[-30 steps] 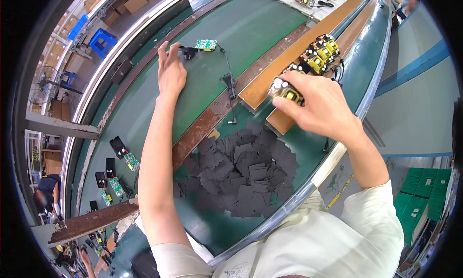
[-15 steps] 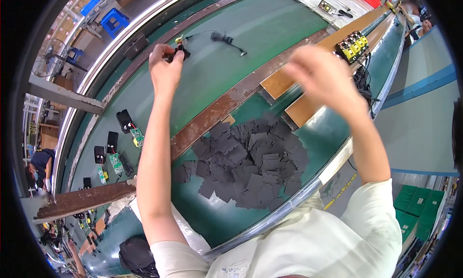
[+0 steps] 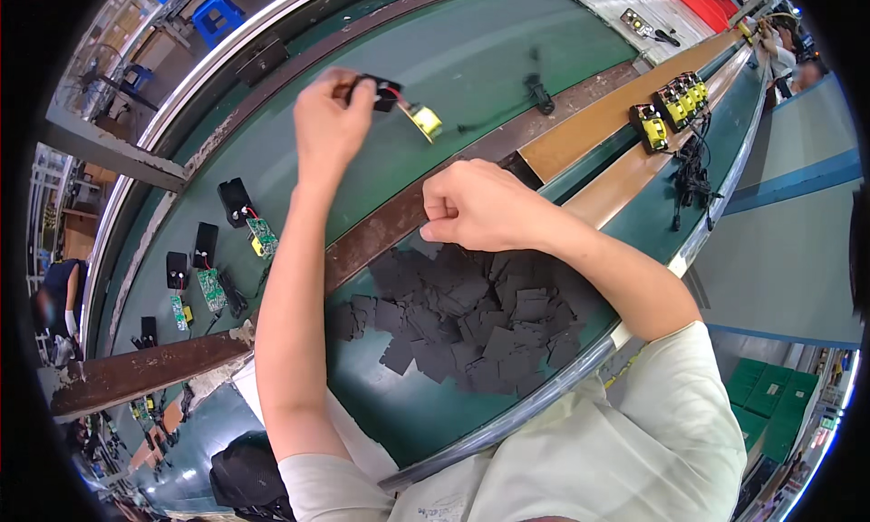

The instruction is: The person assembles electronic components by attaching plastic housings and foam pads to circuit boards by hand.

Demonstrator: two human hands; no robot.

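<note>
My left hand (image 3: 335,128) is raised over the far side of the green belt, its fingers closed on a black plastic case (image 3: 384,94). From the case, red wires run to a small circuit board with a yellow transformer (image 3: 424,121), which hangs free. A black cable (image 3: 539,91), blurred, lies farther right on the belt. My right hand (image 3: 480,205) is at the far edge of a heap of thin black sheets (image 3: 480,323). Its fingers are curled, and a black sheet (image 3: 425,245) shows at the thumb tip, apparently pinched.
Several black cases with wired boards (image 3: 211,288) lie on the belt at left. Yellow-and-black assemblies (image 3: 649,128) stand in a row on a brown rail at right, with black cables (image 3: 693,187) hanging beside. A brown metal rail (image 3: 385,227) divides belt from heap.
My right hand has come left and nearer, from beside the row of assemblies to the black sheets. My left hand has moved slightly right with the case; the yellow transformer now swings out to its right.
</note>
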